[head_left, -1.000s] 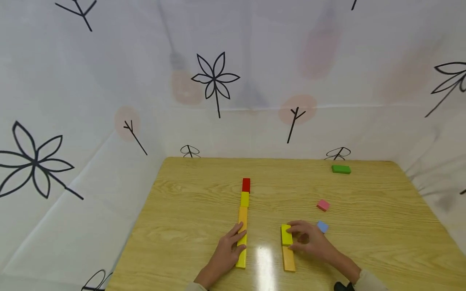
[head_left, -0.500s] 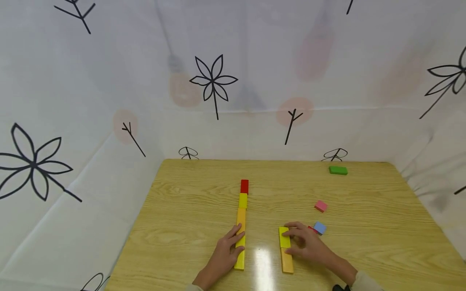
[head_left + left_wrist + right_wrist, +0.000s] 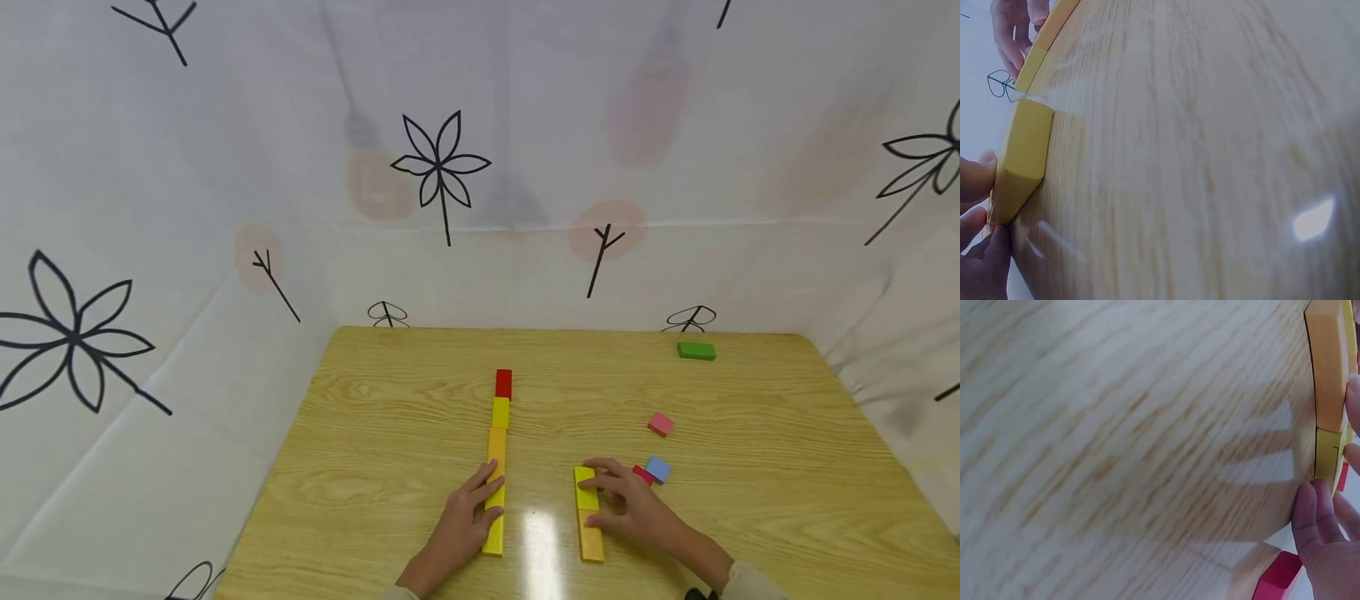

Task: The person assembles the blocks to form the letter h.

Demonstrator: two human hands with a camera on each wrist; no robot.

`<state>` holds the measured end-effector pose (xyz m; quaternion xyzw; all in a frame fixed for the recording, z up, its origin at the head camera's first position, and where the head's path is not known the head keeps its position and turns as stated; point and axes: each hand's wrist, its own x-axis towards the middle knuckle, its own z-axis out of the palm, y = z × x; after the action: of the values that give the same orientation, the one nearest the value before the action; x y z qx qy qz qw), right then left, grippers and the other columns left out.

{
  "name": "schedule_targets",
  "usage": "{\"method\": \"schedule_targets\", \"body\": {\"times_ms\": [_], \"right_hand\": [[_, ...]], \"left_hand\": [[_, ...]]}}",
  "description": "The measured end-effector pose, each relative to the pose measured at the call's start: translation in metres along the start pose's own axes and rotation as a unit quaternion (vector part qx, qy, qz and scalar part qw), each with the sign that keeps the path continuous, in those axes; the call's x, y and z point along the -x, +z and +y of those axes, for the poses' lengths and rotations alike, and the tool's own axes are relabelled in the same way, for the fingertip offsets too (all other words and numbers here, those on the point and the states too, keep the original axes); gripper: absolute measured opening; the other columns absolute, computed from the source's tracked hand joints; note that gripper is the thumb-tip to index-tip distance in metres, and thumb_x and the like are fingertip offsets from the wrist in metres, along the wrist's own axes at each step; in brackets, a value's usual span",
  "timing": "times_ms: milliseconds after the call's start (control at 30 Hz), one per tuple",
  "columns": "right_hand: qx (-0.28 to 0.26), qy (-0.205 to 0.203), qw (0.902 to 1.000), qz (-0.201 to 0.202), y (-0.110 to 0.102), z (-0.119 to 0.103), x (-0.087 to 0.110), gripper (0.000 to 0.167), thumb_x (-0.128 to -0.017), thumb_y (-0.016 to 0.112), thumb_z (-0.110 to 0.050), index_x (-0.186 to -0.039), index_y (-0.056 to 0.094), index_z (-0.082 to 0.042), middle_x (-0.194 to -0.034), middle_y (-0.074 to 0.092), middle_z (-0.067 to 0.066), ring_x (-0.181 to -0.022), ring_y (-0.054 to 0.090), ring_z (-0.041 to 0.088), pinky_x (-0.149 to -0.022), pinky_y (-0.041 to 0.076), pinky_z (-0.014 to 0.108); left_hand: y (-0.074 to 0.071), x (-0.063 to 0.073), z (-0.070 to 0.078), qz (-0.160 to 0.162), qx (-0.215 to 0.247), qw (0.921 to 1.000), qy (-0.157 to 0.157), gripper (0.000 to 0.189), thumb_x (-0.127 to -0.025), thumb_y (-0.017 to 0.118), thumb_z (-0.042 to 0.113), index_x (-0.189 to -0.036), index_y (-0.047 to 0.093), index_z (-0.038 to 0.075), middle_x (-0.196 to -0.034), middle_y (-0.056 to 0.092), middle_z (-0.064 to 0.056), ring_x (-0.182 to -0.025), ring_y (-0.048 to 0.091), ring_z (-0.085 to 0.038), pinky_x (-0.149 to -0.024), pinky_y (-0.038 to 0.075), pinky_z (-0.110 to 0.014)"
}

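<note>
Okay, I see left hand (image 3: 461,523), straight-fingered, on a red-tipped yellow-orange row (image 3: 497,443); right hand (image 3: 636,507) curled round a bright yellow block (image 3: 587,499).

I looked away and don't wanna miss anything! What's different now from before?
The right hand shifted slightly left, and its thumb moved nearer the person, onto the flat orange rectangular block. A flat red block came into view beside the flat blue block. The right fingers stayed at the flat yellow rectangular block, and the left hand on its long line of flat coloured blocks.
</note>
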<state>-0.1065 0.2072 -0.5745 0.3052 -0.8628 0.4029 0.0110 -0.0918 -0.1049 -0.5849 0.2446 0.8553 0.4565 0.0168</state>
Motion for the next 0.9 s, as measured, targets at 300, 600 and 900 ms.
{"method": "schedule_targets", "body": {"times_ms": [300,600,900], "right_hand": [[-0.001,0.003,0.9999,-0.013,-0.005,-0.006,-0.002,0.041,-0.079,0.075,-0.031,-0.113,0.068,-0.009,-0.129,0.051,0.016,-0.105,0.057,0.025,-0.086,0.048,0.024],[0.011,0.003,0.9998,-0.014,-0.009,-0.005,-0.002,0.04,-0.08,0.075,-0.029,-0.113,0.068,-0.009,-0.128,0.052,0.015,-0.102,0.058,0.023,-0.08,0.05,0.028],[-0.007,-0.011,0.9988,0.046,-0.031,-0.003,-0.008,0.039,-0.079,0.077,-0.013,-0.113,0.064,-0.001,-0.117,0.055,0.02,-0.078,0.059,0.019,-0.057,0.051,0.025]], "left_hand": [[-0.001,-0.001,0.003,-0.006,0.008,0.9999,-0.007,0.044,-0.093,0.059,0.012,-0.133,0.051,-0.002,-0.148,0.035,-0.016,-0.135,0.031,-0.037,-0.101,0.039,-0.041],[-0.001,0.0,0.004,0.0,0.01,0.9999,-0.004,0.043,-0.092,0.061,0.008,-0.132,0.052,-0.003,-0.147,0.036,-0.017,-0.134,0.032,-0.038,-0.1,0.04,-0.04],[0.0,0.0,0.004,0.002,0.01,0.9999,-0.004,0.043,-0.091,0.062,0.006,-0.132,0.052,-0.003,-0.147,0.036,-0.017,-0.134,0.032,-0.038,-0.1,0.04,-0.04]]}}
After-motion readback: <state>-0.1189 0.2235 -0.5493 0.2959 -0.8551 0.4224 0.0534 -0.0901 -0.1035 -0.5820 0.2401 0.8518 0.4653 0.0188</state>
